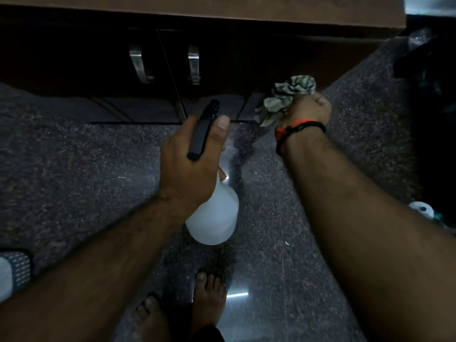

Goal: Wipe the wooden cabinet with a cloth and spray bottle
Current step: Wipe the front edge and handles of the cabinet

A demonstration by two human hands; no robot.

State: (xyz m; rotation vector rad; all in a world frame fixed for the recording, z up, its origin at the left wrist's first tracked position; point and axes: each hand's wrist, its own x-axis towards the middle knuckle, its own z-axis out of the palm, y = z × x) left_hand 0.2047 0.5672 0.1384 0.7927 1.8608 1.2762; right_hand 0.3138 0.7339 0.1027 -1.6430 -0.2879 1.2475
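My left hand (187, 159) grips a spray bottle (214, 215) with a white body and a black trigger head, its nozzle aimed toward the dark wooden cabinet (86, 60). My right hand (308, 112) is closed on a crumpled grey-green cloth (288, 97), held low in front of the cabinet's right part. Whether the cloth touches the wood I cannot tell. Two metal handles (139, 62) sit side by side on the cabinet doors.
A brown countertop edge (222, 8) overhangs the cabinet. The floor (74, 169) is dark speckled stone. My bare feet (209, 294) stand below the bottle. A white roll (420, 209) and dark clutter lie at the right edge, and a patterned cloth (14, 270) at the left.
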